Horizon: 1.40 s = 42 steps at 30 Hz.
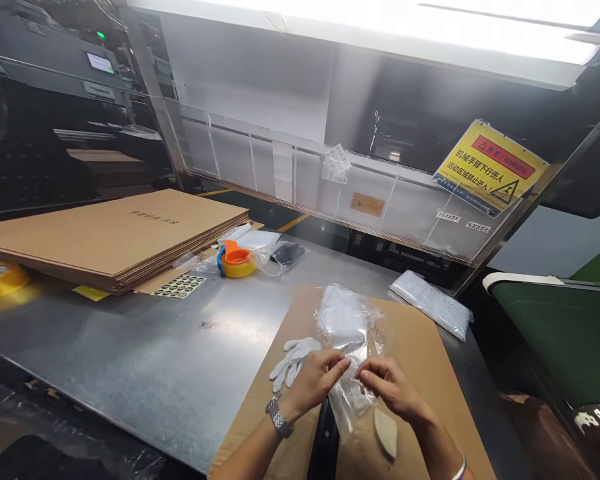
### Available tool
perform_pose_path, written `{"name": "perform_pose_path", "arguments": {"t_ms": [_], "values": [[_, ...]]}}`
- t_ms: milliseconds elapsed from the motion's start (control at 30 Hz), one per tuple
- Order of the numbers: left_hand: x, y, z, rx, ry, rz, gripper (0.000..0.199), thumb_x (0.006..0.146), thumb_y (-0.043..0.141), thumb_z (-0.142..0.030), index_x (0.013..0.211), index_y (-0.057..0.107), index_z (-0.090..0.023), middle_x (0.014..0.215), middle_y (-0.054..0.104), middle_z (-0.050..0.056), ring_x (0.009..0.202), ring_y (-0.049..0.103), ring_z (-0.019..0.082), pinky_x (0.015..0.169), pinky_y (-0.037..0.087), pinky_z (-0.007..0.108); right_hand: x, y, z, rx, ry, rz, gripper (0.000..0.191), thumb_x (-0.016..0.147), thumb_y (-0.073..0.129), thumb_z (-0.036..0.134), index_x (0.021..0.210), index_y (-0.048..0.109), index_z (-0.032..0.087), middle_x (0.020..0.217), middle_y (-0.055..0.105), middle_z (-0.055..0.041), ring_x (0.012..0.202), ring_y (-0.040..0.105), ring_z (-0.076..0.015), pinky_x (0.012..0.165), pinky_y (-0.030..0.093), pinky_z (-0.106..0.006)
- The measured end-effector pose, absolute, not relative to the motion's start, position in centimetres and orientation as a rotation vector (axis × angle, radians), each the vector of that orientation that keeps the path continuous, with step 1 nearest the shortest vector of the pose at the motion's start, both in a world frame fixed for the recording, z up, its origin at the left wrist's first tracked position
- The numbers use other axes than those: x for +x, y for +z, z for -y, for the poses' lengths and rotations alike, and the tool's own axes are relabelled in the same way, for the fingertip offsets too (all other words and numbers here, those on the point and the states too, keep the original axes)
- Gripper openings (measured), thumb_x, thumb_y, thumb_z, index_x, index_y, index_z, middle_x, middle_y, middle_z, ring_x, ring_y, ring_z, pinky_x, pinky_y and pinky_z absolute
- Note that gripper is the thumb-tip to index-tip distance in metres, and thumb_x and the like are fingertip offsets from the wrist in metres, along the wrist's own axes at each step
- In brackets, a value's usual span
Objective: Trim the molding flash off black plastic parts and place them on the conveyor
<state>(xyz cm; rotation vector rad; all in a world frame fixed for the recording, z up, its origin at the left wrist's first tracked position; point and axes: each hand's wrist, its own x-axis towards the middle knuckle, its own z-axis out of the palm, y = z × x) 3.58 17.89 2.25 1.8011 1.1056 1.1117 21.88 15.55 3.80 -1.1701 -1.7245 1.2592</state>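
A clear plastic bag point(347, 407) hangs between my two hands over a sheet of brown cardboard. My left hand point(325, 373), a metal watch on its wrist, pinches the bag's film from the left. From the right, my right hand point(385, 380) pinches the film with thumb and forefinger. Just beyond the fingers lies a white bundle point(343, 313) in crumpled clear plastic. White gloves point(295, 360) rest beside my left hand. Below the bag are a long black bar point(324, 440) and a cream-coloured, rounded flat piece point(385, 433).
Flat cardboard sheets point(130, 230) are stacked at the left. A tape dispenser point(235, 259) with yellow tape stands beside them, near a sticker sheet point(179, 286). Another yellow tape roll point(3, 280) sits far left. A wrapped white packet point(433, 303) lies right, near a green conveyor belt point(555, 333).
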Motion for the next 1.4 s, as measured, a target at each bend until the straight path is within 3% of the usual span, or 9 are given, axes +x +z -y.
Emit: {"name": "perform_pose_path", "arguments": {"t_ms": [133,300,500,633,700,867,967,1100,1400], "values": [[3.3,1.9,-15.9,1.729,1.308,-1.377,0.023,0.083,0.049,-0.037,0.079,0.060,-0.017,0.082,0.058,0.007,0.082,0.049,0.022,0.078,0.035,0.035,20.8,3.4,-14.3,-1.296,1.061,1.717,0.031,0.079,0.057,0.042,0.062,0.051,0.017,0.055,0.045,0.0046,0.052,0.039,-0.0090,0.051,0.030,-0.021],[4.2,0.8,-12.9,1.575,1.112,-1.134,0.027,0.073,0.062,-0.042,0.067,0.055,-0.017,0.061,0.053,-0.001,0.058,0.047,0.013,0.055,0.036,0.024,18.8,3.0,-12.3,-1.375,0.860,1.793,0.026,0.075,0.062,0.033,0.059,0.049,0.017,0.060,0.046,0.0033,0.059,0.040,-0.0107,0.053,0.026,-0.022],[3.8,-1.5,-11.9,1.420,1.257,-1.307,0.033,0.087,0.041,-0.039,0.061,0.046,-0.019,0.055,0.047,-0.002,0.053,0.046,0.013,0.051,0.039,0.024,18.3,2.0,-11.6,-1.408,0.848,1.803,0.029,0.078,0.059,0.035,0.059,0.043,0.019,0.054,0.040,0.0061,0.052,0.037,-0.0089,0.048,0.028,-0.020],[2.8,-2.5,-11.0,1.541,1.375,-1.489,0.013,0.080,0.053,-0.030,0.077,0.058,-0.018,0.076,0.058,0.005,0.077,0.054,0.021,0.071,0.042,0.033,17.8,1.4,-11.3,-1.441,0.693,1.785,0.025,0.084,0.051,0.033,0.064,0.046,0.019,0.061,0.045,0.0033,0.058,0.041,-0.0112,0.053,0.032,-0.022],[2.3,-2.8,-10.7,1.814,1.388,-1.495,0.017,0.080,0.052,-0.022,0.093,0.062,-0.021,0.090,0.061,0.006,0.089,0.053,0.022,0.080,0.039,0.035,17.2,1.3,-10.9,-1.392,0.664,1.864,0.022,0.082,0.053,0.031,0.064,0.049,0.020,0.065,0.050,0.0014,0.064,0.046,-0.0133,0.058,0.035,-0.023],[-0.2,-4.2,-11.4,2.187,1.308,-1.632,0.026,0.084,0.044,-0.013,0.091,0.067,-0.024,0.069,0.058,0.003,0.070,0.051,0.018,0.068,0.035,0.032,16.6,-0.7,-9.8,-1.469,0.578,1.871,0.015,0.086,0.048,0.035,0.085,0.056,0.022,0.080,0.059,-0.0039,0.075,0.055,-0.0186,0.067,0.040,-0.029],[-1.8,-5.9,-11.7,2.130,1.285,-1.841,0.027,0.085,0.042,-0.013,0.091,0.067,-0.020,0.070,0.057,0.006,0.071,0.050,0.021,0.068,0.035,0.034,16.6,-3.8,-8.7,-1.646,0.514,1.773,0.019,0.083,0.051,0.041,0.080,0.055,0.023,0.065,0.056,-0.0039,0.060,0.054,-0.0207,0.055,0.037,-0.029],[-2.6,-7.9,-10.6,2.158,1.106,-1.851,0.023,0.081,0.045,-0.013,0.084,0.067,-0.022,0.067,0.057,0.003,0.069,0.052,0.020,0.065,0.038,0.032,16.9,-7.3,-6.8,-1.734,0.558,1.754,0.023,0.079,0.051,0.042,0.065,0.051,0.025,0.049,0.048,-0.0017,0.045,0.048,-0.0202,0.045,0.030,-0.029],[-2.4,-7.9,-9.1,2.013,0.804,-1.744,0.026,0.086,0.041,-0.021,0.093,0.065,-0.018,0.079,0.066,0.005,0.075,0.062,0.019,0.065,0.048,0.029,17.3,-7.4,-3.4,-1.469,1.194,1.874,0.047,0.090,0.032,0.054,0.073,0.057,0.018,0.066,0.059,-0.0014,0.062,0.056,-0.0138,0.054,0.041,-0.021]]}}
